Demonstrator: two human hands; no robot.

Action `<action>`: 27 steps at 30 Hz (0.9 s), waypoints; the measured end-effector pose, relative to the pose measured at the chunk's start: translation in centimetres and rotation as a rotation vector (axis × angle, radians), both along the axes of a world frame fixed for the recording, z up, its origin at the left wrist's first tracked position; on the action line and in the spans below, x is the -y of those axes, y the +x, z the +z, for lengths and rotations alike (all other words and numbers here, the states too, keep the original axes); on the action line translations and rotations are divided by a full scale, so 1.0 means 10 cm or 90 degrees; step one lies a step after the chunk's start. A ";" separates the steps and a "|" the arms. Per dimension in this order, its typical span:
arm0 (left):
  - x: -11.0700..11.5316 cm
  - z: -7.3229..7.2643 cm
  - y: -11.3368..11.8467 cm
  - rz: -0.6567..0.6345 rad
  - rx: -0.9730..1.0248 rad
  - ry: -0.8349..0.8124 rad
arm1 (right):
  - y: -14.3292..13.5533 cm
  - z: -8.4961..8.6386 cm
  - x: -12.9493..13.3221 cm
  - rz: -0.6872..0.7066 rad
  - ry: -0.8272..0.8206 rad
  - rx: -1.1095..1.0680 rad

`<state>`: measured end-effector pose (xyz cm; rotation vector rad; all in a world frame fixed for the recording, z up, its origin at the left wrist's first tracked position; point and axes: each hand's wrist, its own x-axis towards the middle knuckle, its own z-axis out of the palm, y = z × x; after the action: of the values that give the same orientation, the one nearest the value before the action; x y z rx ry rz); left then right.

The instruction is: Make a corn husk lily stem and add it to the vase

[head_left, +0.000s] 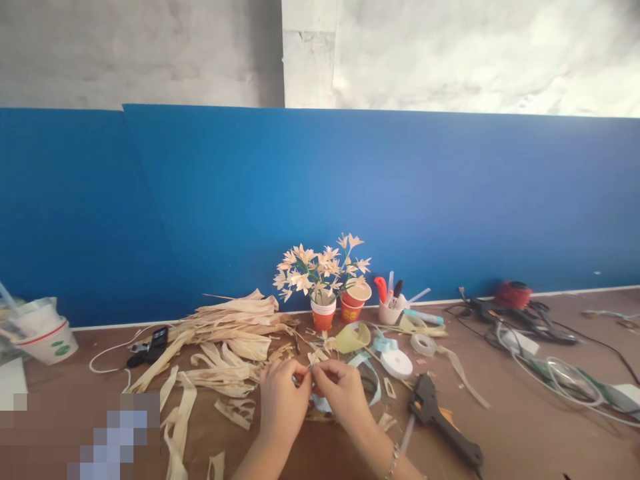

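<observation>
My left hand (286, 395) and my right hand (343, 393) meet over the middle of the table, each closed in a pinch. Their fingertips almost touch around something small, too hidden to name. Light blue ribbon (321, 404) shows just below the fingers, and more of it curves out behind my right hand. Dried corn husks (235, 340) lie heaped to the left of my left hand. Just beyond the fingers stands a paper cup (323, 318) with pale husk-like flowers (303, 270) on green stems. A white ribbon spool (397, 365) is right of my right hand.
A black glue gun (443, 420) lies at the right front. Behind it are a roll of tape (423, 345) and a cup of tools (389, 312). Cables (550, 373) tangle at far right. A white cup (50, 341) stands far left; a blue partition (400, 200) borders the table.
</observation>
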<state>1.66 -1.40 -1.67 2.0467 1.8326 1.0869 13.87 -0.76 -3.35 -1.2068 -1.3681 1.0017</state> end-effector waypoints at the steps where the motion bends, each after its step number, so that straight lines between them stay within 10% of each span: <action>1: 0.00 0.00 0.00 0.000 0.010 -0.007 | 0.00 0.00 0.01 -0.002 0.016 0.009; 27: 0.02 -0.03 0.02 0.026 -0.039 0.031 | -0.02 -0.03 0.01 -0.073 0.175 0.210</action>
<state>1.90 -1.63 -1.98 2.1013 1.9037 1.1007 13.65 -0.88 -3.69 -1.2603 -1.6118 0.5276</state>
